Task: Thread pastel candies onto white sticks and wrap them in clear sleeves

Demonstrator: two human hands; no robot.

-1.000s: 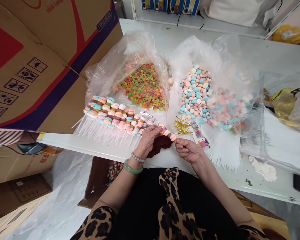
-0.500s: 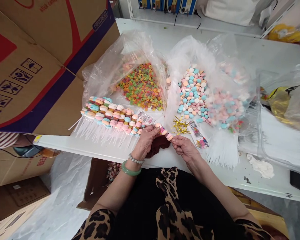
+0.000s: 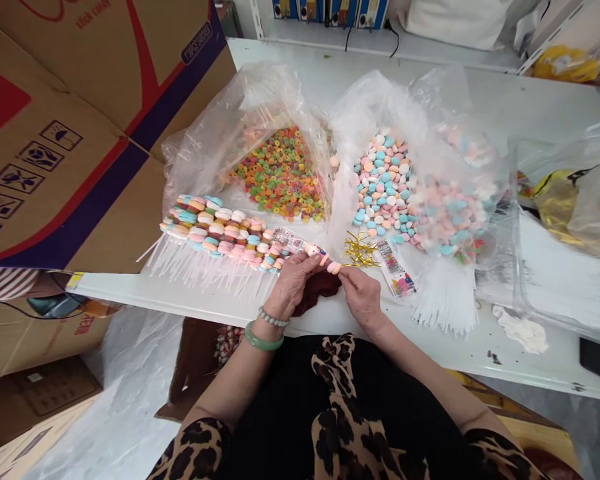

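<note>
As the left hand [image 3: 291, 281] pinches the row of round pink candies [image 3: 333, 267] over dark red cloth [image 3: 320, 292], the right hand [image 3: 363, 295] holds its end; soft fingers should keep it straight, unsquashed.

The left hand [image 3: 296, 275] holds a candy skewer [image 3: 323, 259] above dark cloth [image 3: 318, 292].
</note>
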